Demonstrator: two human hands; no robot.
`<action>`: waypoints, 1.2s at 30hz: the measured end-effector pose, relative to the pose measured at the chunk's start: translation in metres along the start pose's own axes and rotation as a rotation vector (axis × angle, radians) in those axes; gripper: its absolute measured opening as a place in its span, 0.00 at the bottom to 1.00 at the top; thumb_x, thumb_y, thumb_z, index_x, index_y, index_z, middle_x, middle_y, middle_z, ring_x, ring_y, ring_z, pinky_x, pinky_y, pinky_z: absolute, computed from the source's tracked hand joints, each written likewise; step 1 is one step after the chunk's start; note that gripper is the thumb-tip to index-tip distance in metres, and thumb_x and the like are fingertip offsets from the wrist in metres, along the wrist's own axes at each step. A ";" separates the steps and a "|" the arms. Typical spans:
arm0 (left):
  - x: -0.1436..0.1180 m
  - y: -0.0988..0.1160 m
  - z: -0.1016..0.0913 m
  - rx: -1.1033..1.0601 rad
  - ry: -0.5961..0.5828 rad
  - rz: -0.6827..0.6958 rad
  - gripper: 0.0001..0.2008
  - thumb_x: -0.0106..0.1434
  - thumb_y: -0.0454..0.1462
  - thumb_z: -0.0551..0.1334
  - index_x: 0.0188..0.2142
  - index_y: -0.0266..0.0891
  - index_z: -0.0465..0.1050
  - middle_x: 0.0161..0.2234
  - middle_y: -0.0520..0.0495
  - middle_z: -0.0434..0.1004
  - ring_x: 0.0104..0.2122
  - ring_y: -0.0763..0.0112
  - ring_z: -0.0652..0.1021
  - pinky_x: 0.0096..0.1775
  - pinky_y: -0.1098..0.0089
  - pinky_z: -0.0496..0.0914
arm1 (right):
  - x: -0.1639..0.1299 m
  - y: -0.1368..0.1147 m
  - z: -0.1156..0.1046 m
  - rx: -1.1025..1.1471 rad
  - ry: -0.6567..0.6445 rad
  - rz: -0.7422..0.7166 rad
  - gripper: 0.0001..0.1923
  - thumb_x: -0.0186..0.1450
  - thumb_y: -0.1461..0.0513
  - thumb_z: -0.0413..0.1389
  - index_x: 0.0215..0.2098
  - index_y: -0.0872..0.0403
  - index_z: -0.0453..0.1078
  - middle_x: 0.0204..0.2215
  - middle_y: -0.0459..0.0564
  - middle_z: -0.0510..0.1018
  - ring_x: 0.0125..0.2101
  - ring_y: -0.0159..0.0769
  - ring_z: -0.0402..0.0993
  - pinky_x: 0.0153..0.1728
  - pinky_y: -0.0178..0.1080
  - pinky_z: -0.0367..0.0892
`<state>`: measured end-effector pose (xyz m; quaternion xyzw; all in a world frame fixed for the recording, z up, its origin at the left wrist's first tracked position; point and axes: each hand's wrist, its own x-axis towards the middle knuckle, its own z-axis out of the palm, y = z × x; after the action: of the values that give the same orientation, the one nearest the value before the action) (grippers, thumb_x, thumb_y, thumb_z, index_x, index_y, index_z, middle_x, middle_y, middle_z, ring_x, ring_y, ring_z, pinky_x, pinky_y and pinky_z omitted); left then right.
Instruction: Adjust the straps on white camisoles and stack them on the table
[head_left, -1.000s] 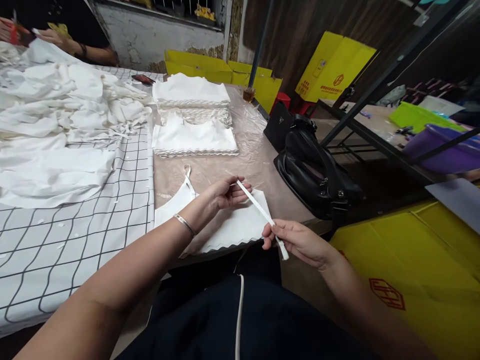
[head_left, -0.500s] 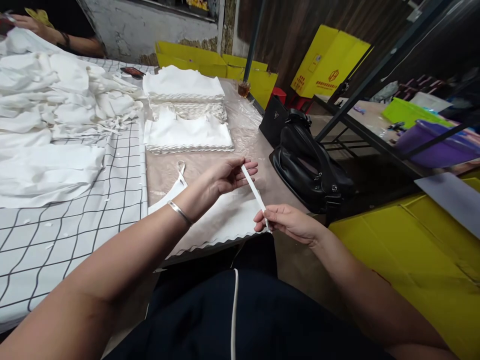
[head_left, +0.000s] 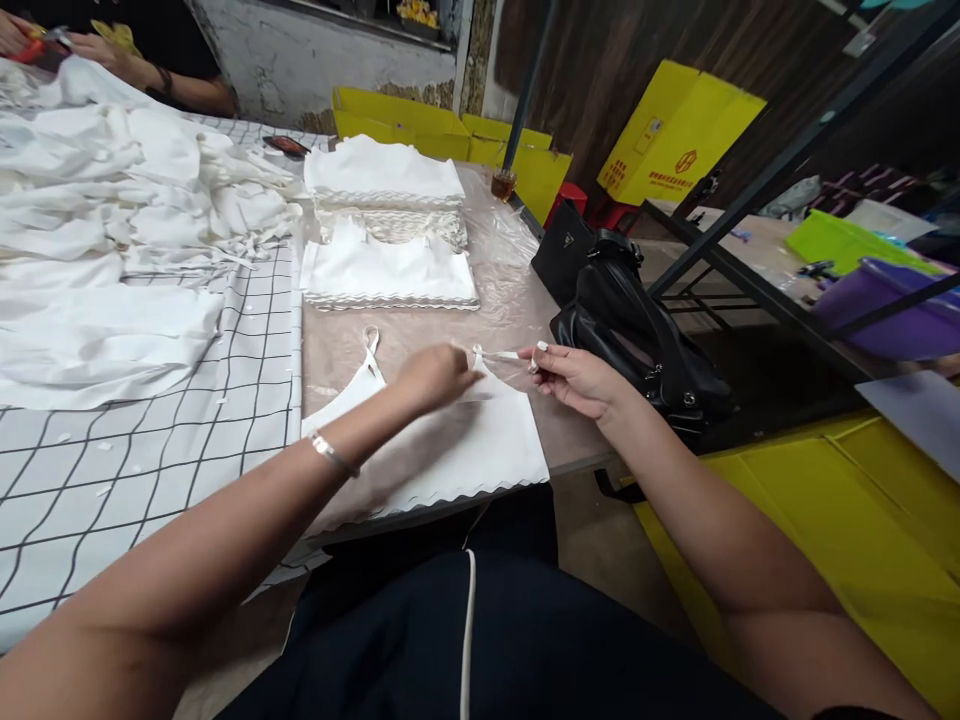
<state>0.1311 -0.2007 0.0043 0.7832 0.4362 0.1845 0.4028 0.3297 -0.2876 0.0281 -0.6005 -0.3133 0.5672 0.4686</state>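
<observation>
Both hands pinch the white strap [head_left: 501, 355]: left hand [head_left: 435, 375] at the garment [head_left: 450, 450] end, right hand [head_left: 574, 378] apparently at the free end.

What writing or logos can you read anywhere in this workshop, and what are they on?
No text reads clearly.
Yellow box: a red round emblem with a line of red characters beneath, too small to read.
Black bag: a small triangular badge, lettering illegible.
White garment under the hands: no print visible.
</observation>
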 end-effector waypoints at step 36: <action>-0.035 -0.015 0.037 0.107 -0.045 -0.067 0.10 0.59 0.41 0.64 0.25 0.38 0.78 0.35 0.47 0.80 0.44 0.56 0.74 0.50 0.52 0.53 | 0.028 0.058 0.027 -0.502 -0.159 -0.408 0.08 0.50 0.63 0.63 0.28 0.53 0.70 0.27 0.43 0.76 0.30 0.33 0.73 0.36 0.37 0.68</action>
<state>0.1275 -0.2423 -0.0283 0.7926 0.4624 0.1297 0.3758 0.2993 -0.2777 -0.0342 -0.5759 -0.5926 0.4119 0.3841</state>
